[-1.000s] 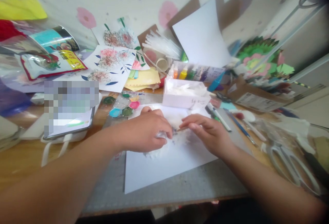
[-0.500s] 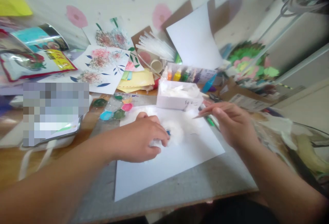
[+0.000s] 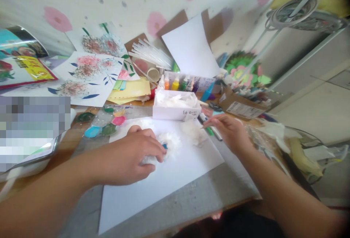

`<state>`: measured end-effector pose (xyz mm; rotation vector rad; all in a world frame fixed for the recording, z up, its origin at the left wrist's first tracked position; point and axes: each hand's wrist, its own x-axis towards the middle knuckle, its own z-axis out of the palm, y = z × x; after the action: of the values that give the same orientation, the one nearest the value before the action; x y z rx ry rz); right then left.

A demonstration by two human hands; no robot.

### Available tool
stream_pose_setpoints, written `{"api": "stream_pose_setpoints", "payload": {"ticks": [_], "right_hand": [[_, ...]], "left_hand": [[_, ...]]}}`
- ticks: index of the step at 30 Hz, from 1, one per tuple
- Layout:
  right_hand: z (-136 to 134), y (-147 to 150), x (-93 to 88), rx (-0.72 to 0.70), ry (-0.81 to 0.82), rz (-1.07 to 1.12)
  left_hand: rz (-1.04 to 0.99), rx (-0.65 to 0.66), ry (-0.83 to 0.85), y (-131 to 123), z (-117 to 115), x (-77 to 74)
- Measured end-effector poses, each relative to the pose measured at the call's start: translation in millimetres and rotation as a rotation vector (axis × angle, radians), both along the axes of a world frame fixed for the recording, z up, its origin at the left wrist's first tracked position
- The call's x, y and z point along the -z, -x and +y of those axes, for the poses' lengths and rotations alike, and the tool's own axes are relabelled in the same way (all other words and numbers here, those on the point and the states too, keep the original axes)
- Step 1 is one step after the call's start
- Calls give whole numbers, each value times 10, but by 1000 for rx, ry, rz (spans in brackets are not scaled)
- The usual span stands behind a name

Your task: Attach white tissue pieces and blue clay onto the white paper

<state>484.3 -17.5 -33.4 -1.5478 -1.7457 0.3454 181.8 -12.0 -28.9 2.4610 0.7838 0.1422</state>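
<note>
A sheet of white paper [image 3: 131, 201] lies on a grey board. On it sits a white fluffy ring [image 3: 173, 147] with a small blue spot [image 3: 164, 146] at its middle. My left hand [image 3: 139, 154] rests over the paper beside the ring, its fingers curled round a white fluffy piece [image 3: 149, 159] that they partly hide. To the right, my right hand [image 3: 229, 130] pinches a thin, pointed, stick-like tool [image 3: 206, 124]. The tool's tip is by a thin, pale, wispy piece [image 3: 193, 132] on the paper; blur hides whether they touch.
Behind the paper stands a white box [image 3: 176, 110] filled with white pieces. Small paint bottles [image 3: 175, 84] line up behind it. A palette [image 3: 105, 121] with several colours lies left, near a blurred-out device [image 3: 32, 132]. Marker pens [image 3: 214, 130] lie beside my right hand. Flower pictures [image 3: 87, 66] lean behind.
The camera view has shifted, so most things appear further left. My left hand stays by the fluffy ring. My right hand keeps its pinch near the pale wispy piece, which now shows more clearly.
</note>
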Motion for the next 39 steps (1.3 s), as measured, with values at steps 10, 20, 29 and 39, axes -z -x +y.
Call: {"api": "stream_pose_setpoints", "payload": {"ticks": [10,20,29,39], "right_hand": [[271,-139,225,7,68,9],[292,-97,242,-36,130,-131],[260,-46,171,2,131,-251],[235,6,148,-3,134,-202]], "left_hand": [[5,-22,23,-5,-10,-48],[9,-6,22,5,1,-33],[54,29,3,-9,2,-95],[46,47,-4,-1,18,-60]]}}
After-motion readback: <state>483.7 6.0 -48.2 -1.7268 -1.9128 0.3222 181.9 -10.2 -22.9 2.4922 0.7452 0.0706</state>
